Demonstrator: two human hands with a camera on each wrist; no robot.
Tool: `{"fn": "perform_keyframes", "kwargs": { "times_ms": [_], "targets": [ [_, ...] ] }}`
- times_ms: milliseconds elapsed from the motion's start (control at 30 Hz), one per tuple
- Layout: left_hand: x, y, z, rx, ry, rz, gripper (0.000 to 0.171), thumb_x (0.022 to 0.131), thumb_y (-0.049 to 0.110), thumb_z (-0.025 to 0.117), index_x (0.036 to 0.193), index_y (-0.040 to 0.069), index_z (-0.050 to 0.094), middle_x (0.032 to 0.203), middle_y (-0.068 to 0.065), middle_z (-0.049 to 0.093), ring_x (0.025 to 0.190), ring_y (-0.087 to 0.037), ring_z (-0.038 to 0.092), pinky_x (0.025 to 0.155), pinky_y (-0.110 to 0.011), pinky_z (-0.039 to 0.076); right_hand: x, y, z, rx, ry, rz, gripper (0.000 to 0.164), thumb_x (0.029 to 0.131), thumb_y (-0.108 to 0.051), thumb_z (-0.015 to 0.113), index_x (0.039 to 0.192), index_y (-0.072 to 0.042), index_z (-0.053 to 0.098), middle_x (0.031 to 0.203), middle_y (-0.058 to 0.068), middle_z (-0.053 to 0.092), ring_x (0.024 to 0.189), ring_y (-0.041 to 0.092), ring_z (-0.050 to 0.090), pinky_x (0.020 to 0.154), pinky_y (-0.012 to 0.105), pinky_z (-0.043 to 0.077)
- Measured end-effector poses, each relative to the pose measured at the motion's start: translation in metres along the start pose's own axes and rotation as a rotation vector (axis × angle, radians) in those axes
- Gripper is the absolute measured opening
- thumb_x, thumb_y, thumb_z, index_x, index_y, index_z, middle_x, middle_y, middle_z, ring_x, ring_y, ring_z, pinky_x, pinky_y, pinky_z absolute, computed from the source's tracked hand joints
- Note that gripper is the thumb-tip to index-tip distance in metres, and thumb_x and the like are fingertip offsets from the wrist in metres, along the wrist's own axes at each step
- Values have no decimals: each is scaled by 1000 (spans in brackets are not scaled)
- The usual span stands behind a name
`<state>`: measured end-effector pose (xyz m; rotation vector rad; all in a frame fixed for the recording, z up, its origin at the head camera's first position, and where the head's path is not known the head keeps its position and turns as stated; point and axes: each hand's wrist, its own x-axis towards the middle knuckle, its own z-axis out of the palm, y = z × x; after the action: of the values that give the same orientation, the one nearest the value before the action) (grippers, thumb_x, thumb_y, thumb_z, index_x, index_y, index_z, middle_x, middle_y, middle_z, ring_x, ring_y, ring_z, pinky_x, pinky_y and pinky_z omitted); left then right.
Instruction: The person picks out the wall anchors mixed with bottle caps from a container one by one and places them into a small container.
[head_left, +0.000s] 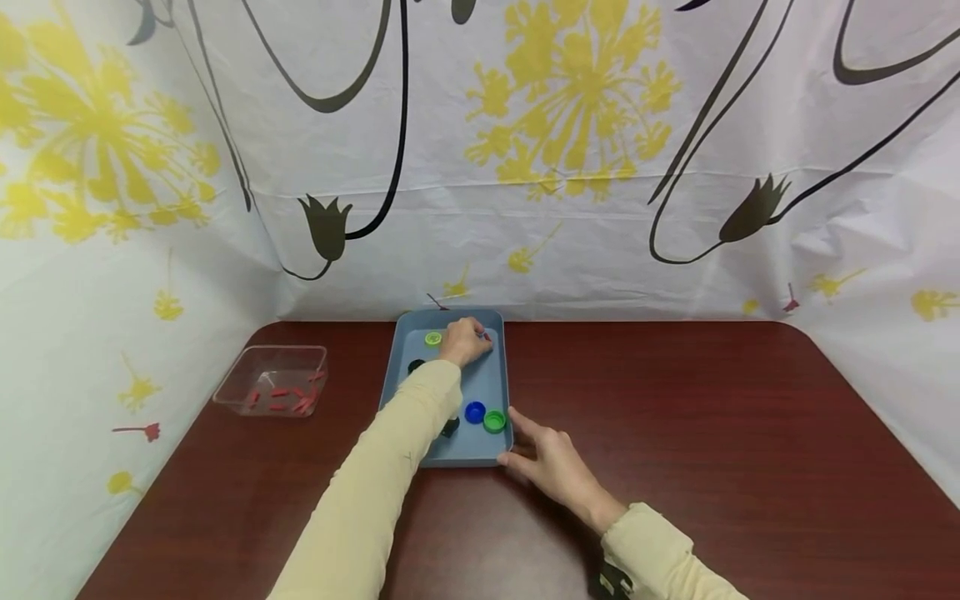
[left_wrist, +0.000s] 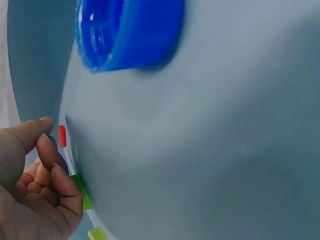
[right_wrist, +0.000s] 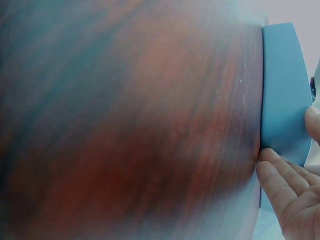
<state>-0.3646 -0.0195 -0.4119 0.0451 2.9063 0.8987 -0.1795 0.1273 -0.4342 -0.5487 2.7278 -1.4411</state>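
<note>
My left hand (head_left: 462, 340) reaches over the far end of a blue-grey tray (head_left: 450, 454). Just past its thumb and forefinger is a small red piece (left_wrist: 62, 136), seemingly apart from the fingertips in the left wrist view. A green cap (left_wrist: 83, 192) shows beside the curled lower fingers. My right hand (head_left: 557, 467) touches the tray's near right corner with its thumb and straight fingers spread. Near it, inside the tray, lie a blue cap (head_left: 475, 412) and a green bottle cap (head_left: 495, 422). A yellow-green cap (head_left: 432, 338) sits at the far left.
A clear plastic box (head_left: 270, 358) with several red pieces (head_left: 303, 402) stands left of the tray on the dark red-brown table (head_left: 660, 400). Black items (head_left: 416, 366) in the tray are partly hidden by the left sleeve. A patterned cloth (head_left: 420, 158) hangs behind the table.
</note>
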Motion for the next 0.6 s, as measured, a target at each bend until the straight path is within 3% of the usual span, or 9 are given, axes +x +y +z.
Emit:
{"fn": "perform_keyframes", "kwargs": {
  "times_ms": [600],
  "targets": [
    [4, 3, 7, 90, 45, 17, 28, 88, 23, 73, 111, 7, 69, 116, -13, 70, 107, -31, 66, 92, -40, 53, -1, 0, 1, -8, 11, -24, 66, 86, -10, 74, 141, 10, 44, 131, 30, 59, 100, 33, 71, 78, 28, 59]
  ]
}}
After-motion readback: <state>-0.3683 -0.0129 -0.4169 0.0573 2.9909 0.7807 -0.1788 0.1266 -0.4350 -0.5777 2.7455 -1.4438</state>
